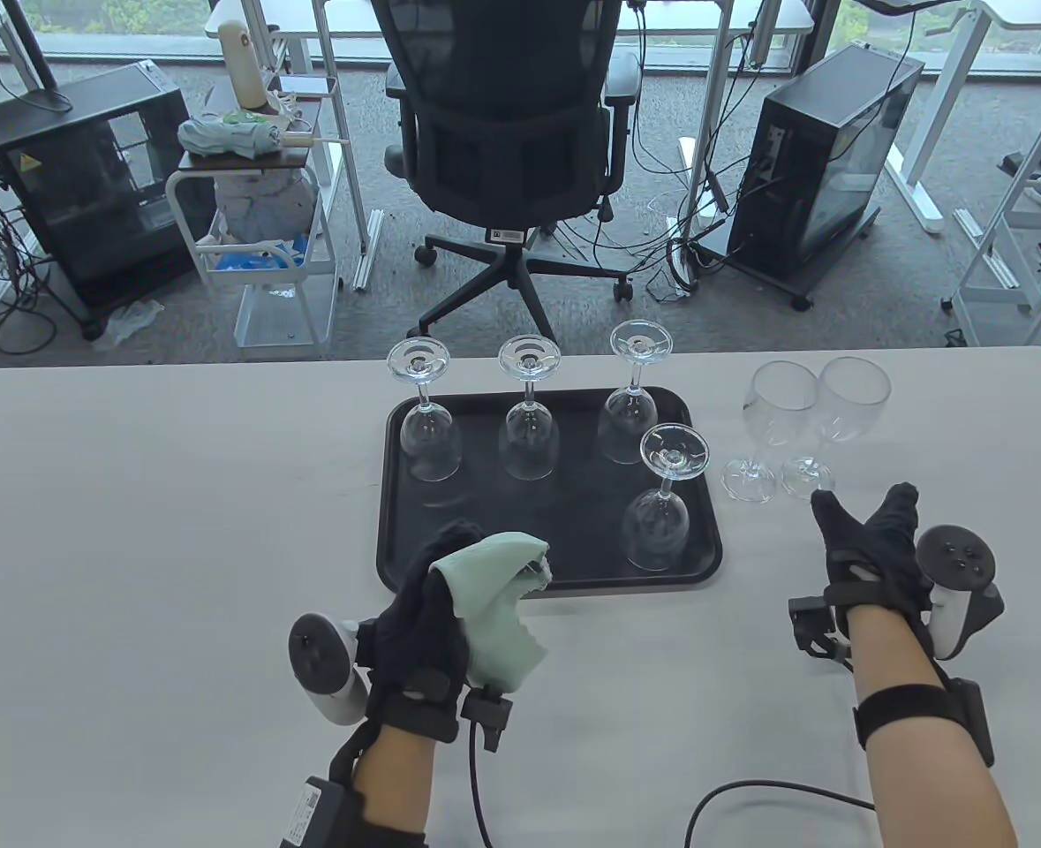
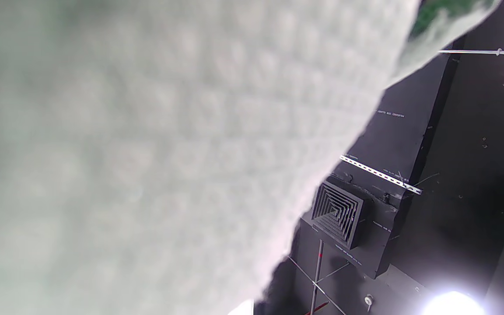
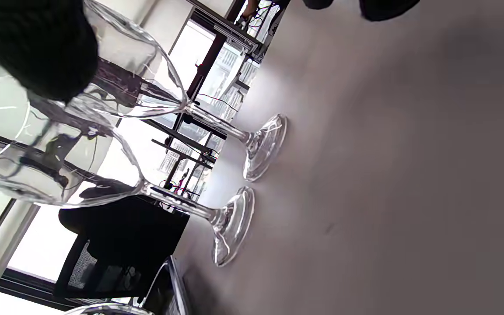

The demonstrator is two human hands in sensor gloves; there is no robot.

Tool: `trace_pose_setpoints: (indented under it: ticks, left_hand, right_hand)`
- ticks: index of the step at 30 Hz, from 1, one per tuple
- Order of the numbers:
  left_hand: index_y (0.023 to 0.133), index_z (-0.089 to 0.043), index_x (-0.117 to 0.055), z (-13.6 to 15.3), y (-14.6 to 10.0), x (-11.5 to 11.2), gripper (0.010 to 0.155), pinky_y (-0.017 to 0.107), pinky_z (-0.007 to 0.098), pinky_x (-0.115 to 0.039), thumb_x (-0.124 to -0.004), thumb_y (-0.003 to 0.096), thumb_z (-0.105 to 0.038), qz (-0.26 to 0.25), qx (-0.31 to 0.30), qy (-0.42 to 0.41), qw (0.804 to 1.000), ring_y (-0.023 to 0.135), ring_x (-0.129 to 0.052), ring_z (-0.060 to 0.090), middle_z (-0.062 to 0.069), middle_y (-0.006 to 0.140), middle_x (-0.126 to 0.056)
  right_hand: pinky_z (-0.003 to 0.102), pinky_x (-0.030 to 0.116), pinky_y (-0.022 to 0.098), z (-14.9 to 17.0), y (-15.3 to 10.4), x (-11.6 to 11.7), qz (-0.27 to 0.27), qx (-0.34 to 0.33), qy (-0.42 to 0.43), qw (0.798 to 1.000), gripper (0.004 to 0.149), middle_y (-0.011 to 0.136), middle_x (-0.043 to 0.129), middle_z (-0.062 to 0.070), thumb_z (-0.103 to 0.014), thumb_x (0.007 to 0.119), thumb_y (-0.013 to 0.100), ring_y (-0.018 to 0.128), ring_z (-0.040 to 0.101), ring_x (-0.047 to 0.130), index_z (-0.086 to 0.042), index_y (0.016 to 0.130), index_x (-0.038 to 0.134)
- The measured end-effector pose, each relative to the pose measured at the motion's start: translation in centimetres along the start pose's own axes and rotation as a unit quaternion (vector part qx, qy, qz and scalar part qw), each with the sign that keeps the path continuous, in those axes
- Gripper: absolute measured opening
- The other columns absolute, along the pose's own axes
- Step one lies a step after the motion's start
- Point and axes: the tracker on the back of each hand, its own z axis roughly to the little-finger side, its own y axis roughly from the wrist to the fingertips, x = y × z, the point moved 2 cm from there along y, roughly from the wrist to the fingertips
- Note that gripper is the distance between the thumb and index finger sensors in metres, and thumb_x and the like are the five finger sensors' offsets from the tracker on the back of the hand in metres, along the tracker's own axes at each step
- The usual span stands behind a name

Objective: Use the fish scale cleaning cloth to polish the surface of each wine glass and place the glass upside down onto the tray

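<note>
A black tray holds several wine glasses upside down, the nearest one at its front right. Two upright wine glasses stand on the table right of the tray; the right wrist view shows them close, the two glasses side by side. My left hand grips the pale green cloth just before the tray's front edge; the cloth fills the left wrist view. My right hand hovers open, fingers spread, just short of the upright glasses' feet.
The white table runs wide to the left. Beyond its far edge stand an office chair, a white cart and two computer towers. A black cable lies near my right forearm.
</note>
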Motion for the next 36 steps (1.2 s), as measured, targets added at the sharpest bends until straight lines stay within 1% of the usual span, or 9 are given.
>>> trace_pose_setpoints:
  ticks: [4, 9, 14, 17, 22, 26, 30, 33, 36]
  left_hand:
    - [0.104, -0.029, -0.064, 0.0, 0.0, 0.6, 0.054, 0.062, 0.063, -0.077, -0.057, 0.0574, -0.057, -0.006, 0.004, -0.002, 1.0, 0.098, -0.072, 0.038, 0.006, 0.112, -0.062]
    - [0.104, -0.03, -0.063, 0.1, 0.0, 1.3, 0.055, 0.062, 0.063, -0.076, -0.057, 0.0573, -0.057, -0.018, 0.006, -0.002, 1.0, 0.098, -0.071, 0.038, 0.006, 0.112, -0.062]
    - [0.104, -0.03, -0.063, 0.0, 0.0, 1.7, 0.054, 0.063, 0.064, -0.076, -0.057, 0.0574, -0.057, -0.026, 0.004, -0.002, 1.0, 0.099, -0.071, 0.038, 0.006, 0.112, -0.061]
    - [0.104, -0.03, -0.063, 0.0, 0.1, 1.7, 0.055, 0.063, 0.064, -0.076, -0.057, 0.0574, -0.057, -0.024, 0.005, 0.001, 1.0, 0.099, -0.071, 0.038, 0.006, 0.112, -0.061]
    - [0.104, -0.03, -0.063, 0.1, 0.1, 1.7, 0.054, 0.063, 0.064, -0.076, -0.057, 0.0575, -0.057, -0.021, 0.006, 0.004, 1.0, 0.099, -0.071, 0.038, 0.006, 0.112, -0.062]
    - [0.104, -0.03, -0.064, 0.1, 0.1, 1.7, 0.055, 0.063, 0.064, -0.076, -0.058, 0.0573, -0.057, -0.02, 0.009, 0.005, 1.0, 0.099, -0.071, 0.038, 0.006, 0.112, -0.062]
    - [0.104, -0.03, -0.064, 0.2, 0.0, 1.6, 0.055, 0.063, 0.064, -0.076, -0.058, 0.0572, -0.057, -0.02, 0.011, 0.003, 1.0, 0.099, -0.071, 0.038, 0.006, 0.112, -0.062]
    - [0.104, -0.03, -0.064, 0.2, 0.1, 1.5, 0.055, 0.063, 0.064, -0.076, -0.058, 0.057, -0.057, -0.019, 0.012, 0.0, 1.0, 0.099, -0.071, 0.038, 0.006, 0.112, -0.062]
    - [0.104, -0.03, -0.064, 0.2, 0.1, 1.4, 0.055, 0.063, 0.064, -0.076, -0.058, 0.0572, -0.057, -0.019, 0.012, -0.001, 1.0, 0.099, -0.071, 0.038, 0.006, 0.112, -0.062]
  right_hand:
    - [0.068, 0.044, 0.069, -0.3, 2.5, 0.5, 0.0, 0.022, -0.023, 1.0, 0.102, 0.116, 0.028, 0.016, -0.069, 0.087, 0.044, 0.102, 0.047, 0.027, -0.025, 0.11, 0.022]
    - [0.068, 0.039, 0.07, -1.0, 5.1, 1.7, -0.013, 0.048, -0.015, 0.999, 0.099, 0.116, 0.026, 0.017, -0.067, 0.088, 0.045, 0.101, 0.048, 0.021, -0.026, 0.111, 0.025]
    - [0.064, 0.032, 0.07, -1.3, 7.5, 2.8, -0.012, 0.061, -0.019, 0.998, 0.094, 0.116, 0.026, 0.018, -0.063, 0.09, 0.045, 0.1, 0.048, 0.017, -0.028, 0.111, 0.033]
    - [0.064, 0.027, 0.069, -1.4, 8.4, 3.4, -0.017, 0.069, -0.013, 0.997, 0.086, 0.116, 0.026, 0.018, -0.06, 0.09, 0.046, 0.099, 0.047, 0.013, -0.031, 0.11, 0.042]
    - [0.062, 0.023, 0.068, -1.6, 9.3, 4.0, -0.001, 0.073, -0.005, 0.997, 0.066, 0.116, 0.029, 0.018, -0.055, 0.09, 0.048, 0.099, 0.047, 0.013, -0.034, 0.104, 0.061]
    - [0.063, 0.028, 0.067, -1.7, 9.7, 3.8, 0.04, 0.076, 0.006, 0.996, 0.051, 0.114, 0.039, 0.018, -0.05, 0.09, 0.049, 0.099, 0.047, 0.019, -0.034, 0.094, 0.074]
    - [0.063, 0.031, 0.068, -1.3, 9.4, 3.0, 0.052, 0.081, 0.028, 0.995, 0.047, 0.112, 0.045, 0.019, -0.042, 0.091, 0.048, 0.099, 0.047, 0.023, -0.033, 0.092, 0.076]
    - [0.066, 0.033, 0.067, -0.6, 8.8, 1.3, 0.054, 0.065, 0.067, 0.994, 0.044, 0.111, 0.051, 0.018, -0.038, 0.089, 0.049, 0.1, 0.047, 0.028, -0.034, 0.09, 0.077]
    - [0.069, 0.036, 0.067, -0.3, 8.2, -0.6, 0.038, 0.019, 0.139, 0.989, 0.043, 0.108, 0.061, 0.016, -0.035, 0.088, 0.049, 0.102, 0.046, 0.037, -0.034, 0.09, 0.076]
